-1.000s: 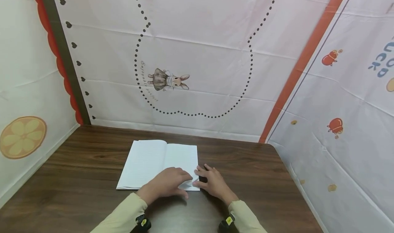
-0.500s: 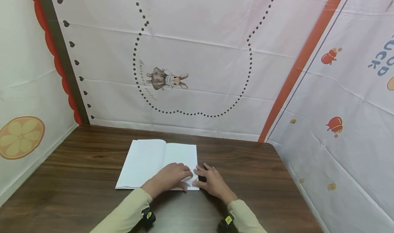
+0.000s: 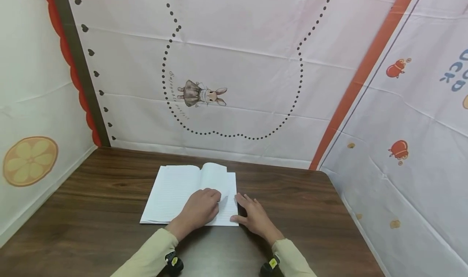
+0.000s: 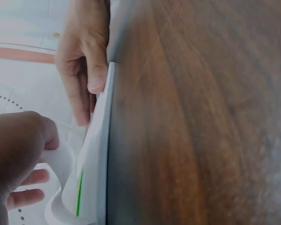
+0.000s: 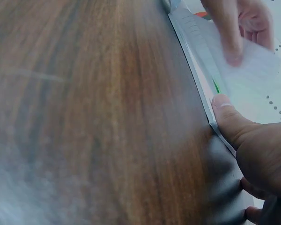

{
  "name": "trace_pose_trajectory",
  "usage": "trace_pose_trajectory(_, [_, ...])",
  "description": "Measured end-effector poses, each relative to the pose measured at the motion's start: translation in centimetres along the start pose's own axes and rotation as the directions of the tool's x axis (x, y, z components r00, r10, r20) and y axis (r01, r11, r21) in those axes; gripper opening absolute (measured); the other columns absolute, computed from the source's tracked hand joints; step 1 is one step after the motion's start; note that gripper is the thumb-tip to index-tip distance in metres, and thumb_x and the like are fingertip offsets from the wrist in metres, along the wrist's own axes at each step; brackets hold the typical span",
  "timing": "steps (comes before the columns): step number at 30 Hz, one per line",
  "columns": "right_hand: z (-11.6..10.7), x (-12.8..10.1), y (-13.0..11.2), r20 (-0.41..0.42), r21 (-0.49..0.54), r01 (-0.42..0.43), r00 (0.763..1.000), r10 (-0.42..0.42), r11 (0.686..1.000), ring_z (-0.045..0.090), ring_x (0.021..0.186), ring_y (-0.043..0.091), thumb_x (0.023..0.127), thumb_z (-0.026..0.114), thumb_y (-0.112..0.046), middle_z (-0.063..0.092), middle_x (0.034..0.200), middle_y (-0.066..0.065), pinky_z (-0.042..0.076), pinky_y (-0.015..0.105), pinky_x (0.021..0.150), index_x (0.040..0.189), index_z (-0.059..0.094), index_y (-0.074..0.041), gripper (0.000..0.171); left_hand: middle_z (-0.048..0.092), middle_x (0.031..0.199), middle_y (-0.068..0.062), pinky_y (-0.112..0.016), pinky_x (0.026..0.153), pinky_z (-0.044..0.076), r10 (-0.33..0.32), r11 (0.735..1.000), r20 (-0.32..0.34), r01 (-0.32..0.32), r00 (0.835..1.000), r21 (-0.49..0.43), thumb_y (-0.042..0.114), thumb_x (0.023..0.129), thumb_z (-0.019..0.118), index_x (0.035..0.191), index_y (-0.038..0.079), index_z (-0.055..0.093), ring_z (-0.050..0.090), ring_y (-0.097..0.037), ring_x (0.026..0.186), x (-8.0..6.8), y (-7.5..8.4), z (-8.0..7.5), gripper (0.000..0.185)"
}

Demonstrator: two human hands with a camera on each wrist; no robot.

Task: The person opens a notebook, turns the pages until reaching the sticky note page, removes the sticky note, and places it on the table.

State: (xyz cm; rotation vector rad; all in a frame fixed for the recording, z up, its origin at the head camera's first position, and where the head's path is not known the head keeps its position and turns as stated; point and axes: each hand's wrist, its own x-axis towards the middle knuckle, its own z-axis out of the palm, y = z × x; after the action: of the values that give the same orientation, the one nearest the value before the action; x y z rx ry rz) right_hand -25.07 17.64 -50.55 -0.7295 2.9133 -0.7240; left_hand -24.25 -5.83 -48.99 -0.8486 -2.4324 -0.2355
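Note:
An open lined notebook [image 3: 171, 193] lies on the table. My left hand [image 3: 200, 208] pinches a page [image 3: 213, 176] between thumb and fingers, and that page is raised and curved over the right half of the notebook. In the left wrist view the same page [image 4: 62, 164] bends away from the sheets below, where a thin green line [image 4: 79, 197] shows. At the notebook's right edge rests my right hand [image 3: 256, 218], fingers spread. Its thumb [image 5: 225, 115] presses on the near right corner in the right wrist view.
The dark wooden table [image 3: 310, 228] extends around the notebook. White printed cloth walls [image 3: 237, 86] stand behind the table and along both sides.
My left hand has taken hold of a page and drawn it up and leftward, baring the lined sheet beneath. My right hand has stayed at the notebook's right edge.

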Motion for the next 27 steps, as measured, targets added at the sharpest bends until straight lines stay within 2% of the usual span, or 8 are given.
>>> trace_pose_trajectory(5, [-0.1, 0.0, 0.1, -0.004, -0.001, 0.056, 0.998, -0.056, 0.998, 0.039, 0.146, 0.042, 0.089, 0.074, -0.044, 0.048, 0.156, 0.012, 0.029, 0.067, 0.115, 0.148, 0.054, -0.007, 0.072, 0.074, 0.096, -0.004, -0.035, 0.069, 0.058, -0.055, 0.998, -0.157, 0.061, 0.986, 0.032, 0.016, 0.087, 0.073, 0.097, 0.008, 0.069, 0.071, -0.02, 0.087, -0.2, -0.1, -1.0, 0.013])
trace_pose_trajectory(9, [-0.3, -0.1, 0.0, 0.008, -0.007, 0.064, 0.998, -0.064, 0.998, 0.039, 0.146, 0.044, 0.089, 0.074, -0.043, 0.049, 0.155, 0.012, 0.029, 0.069, 0.114, 0.145, 0.058, -0.008, 0.068, 0.075, 0.099, -0.004, -0.035, 0.071, 0.059, -0.064, 0.996, -0.251, 0.078, 0.966, 0.043, 0.017, 0.085, 0.078, 0.091, 0.01, 0.07, 0.072, -0.021, 0.091, -0.1, 0.0, -2.1, 0.012])
trace_pose_trajectory(14, [-0.4, 0.0, -0.1, 0.03, -0.018, 0.032, 0.999, -0.032, 0.999, 0.036, 0.148, 0.043, 0.09, 0.072, -0.045, 0.049, 0.155, 0.01, 0.027, 0.068, 0.116, 0.145, 0.058, -0.009, 0.067, 0.075, 0.103, -0.004, -0.036, 0.074, 0.06, -0.055, 0.995, -0.285, 0.075, 0.957, 0.06, 0.019, 0.082, 0.084, 0.084, 0.012, 0.069, 0.071, -0.021, 0.094, -0.3, -0.1, -3.6, 0.017])
trace_pose_trajectory(20, [-0.4, 0.1, -0.1, 0.051, -0.009, 0.052, 0.997, -0.051, 0.999, 0.035, 0.148, 0.044, 0.091, 0.071, -0.045, 0.048, 0.155, 0.012, 0.026, 0.07, 0.116, 0.146, 0.057, -0.008, 0.067, 0.075, 0.102, -0.007, -0.038, 0.07, 0.059, -0.059, 0.99, -0.311, 0.095, 0.949, 0.102, 0.02, 0.087, 0.078, 0.085, 0.008, 0.074, 0.071, -0.025, 0.092, -1.0, -0.8, -5.3, 0.013])
trace_pose_trajectory(24, [-0.4, 0.0, -0.1, 0.059, 0.014, 0.063, 0.996, -0.064, 0.998, 0.034, 0.148, 0.044, 0.092, 0.07, -0.044, 0.048, 0.155, 0.012, 0.025, 0.07, 0.116, 0.146, 0.057, -0.008, 0.066, 0.075, 0.099, -0.01, -0.041, 0.066, 0.058, -0.093, 0.985, -0.339, 0.136, 0.936, 0.106, 0.019, 0.087, 0.076, 0.084, 0.005, 0.075, 0.07, -0.028, 0.091, -2.0, -1.6, -6.1, 0.014])
trace_pose_trajectory(27, [-0.4, 0.1, -0.2, 0.061, 0.017, 0.065, 0.996, -0.066, 0.998, 0.033, 0.149, 0.043, 0.092, 0.07, -0.044, 0.048, 0.156, 0.011, 0.025, 0.07, 0.116, 0.146, 0.056, -0.008, 0.066, 0.075, 0.098, -0.01, -0.042, 0.065, 0.058, -0.148, 0.98, -0.357, 0.185, 0.922, 0.072, 0.018, 0.086, 0.076, 0.083, 0.004, 0.075, 0.07, -0.03, 0.089, -2.8, -2.5, -6.6, 0.015])
